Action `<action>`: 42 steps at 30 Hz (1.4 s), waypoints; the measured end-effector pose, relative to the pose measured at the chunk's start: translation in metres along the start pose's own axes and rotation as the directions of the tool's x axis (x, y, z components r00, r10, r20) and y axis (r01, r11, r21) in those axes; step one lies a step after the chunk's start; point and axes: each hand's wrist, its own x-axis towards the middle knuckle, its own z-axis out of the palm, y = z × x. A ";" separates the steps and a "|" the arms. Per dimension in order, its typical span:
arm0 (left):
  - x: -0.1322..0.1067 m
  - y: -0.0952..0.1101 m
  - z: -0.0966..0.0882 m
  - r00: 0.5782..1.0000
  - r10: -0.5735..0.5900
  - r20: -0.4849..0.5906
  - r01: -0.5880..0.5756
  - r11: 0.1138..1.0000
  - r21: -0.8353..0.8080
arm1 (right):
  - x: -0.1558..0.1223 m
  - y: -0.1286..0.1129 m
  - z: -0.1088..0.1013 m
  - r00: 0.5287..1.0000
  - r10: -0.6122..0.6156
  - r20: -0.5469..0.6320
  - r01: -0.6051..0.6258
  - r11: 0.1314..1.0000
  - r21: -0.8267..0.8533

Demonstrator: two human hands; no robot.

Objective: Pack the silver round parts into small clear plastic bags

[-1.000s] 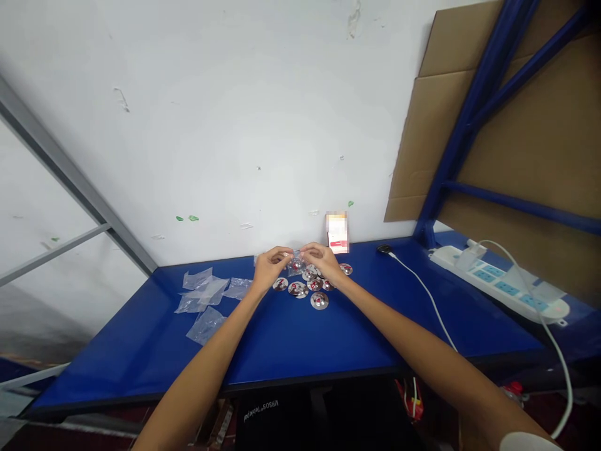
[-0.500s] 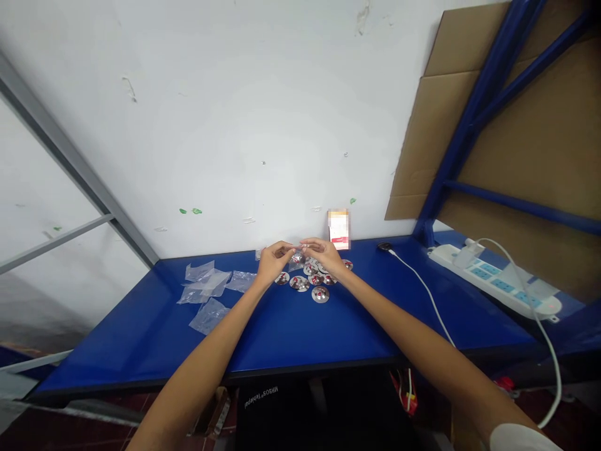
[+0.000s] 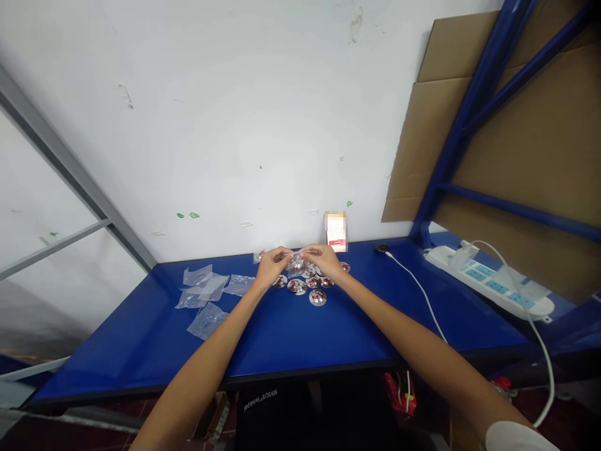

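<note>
A small clear plastic bag [image 3: 295,262] — crumpled, glinting, seemingly with a shiny metal disc inside — is pinched between 2 hands, lifted just above the silver discs [image 3: 307,285] lying flat on the blue table [image 3: 291,338].

A white power strip [image 3: 493,282] lies at three o'clock on the blue tabletop [image 3: 291,338], its cable [image 3: 416,285] trailing forward. Cardboard [image 3: 516,125] leans behind blue shelf posts [image 3: 469,106]. A small card [image 3: 335,232], blurred, stands at twelve.
</note>
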 end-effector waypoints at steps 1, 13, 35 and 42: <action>0.000 0.000 0.000 1.000 -0.012 0.024 0.013 1.000 -0.020 | 0.001 0.000 0.000 1.000 0.011 -0.010 -0.011 1.000 -0.008; 0.005 0.003 -0.008 0.996 -0.034 0.081 0.035 0.999 -0.014 | 0.003 -0.001 0.002 0.999 -0.014 -0.033 0.012 0.999 -0.053; 0.005 -0.013 -0.003 0.999 0.036 -0.020 -0.035 0.998 0.051 | -0.004 -0.003 -0.003 0.985 -0.170 0.039 0.173 0.980 -0.094; 0.005 -0.007 -0.002 0.994 0.057 -0.098 -0.052 0.997 0.053 | -0.003 -0.004 -0.006 0.991 -0.066 0.119 0.066 0.998 0.001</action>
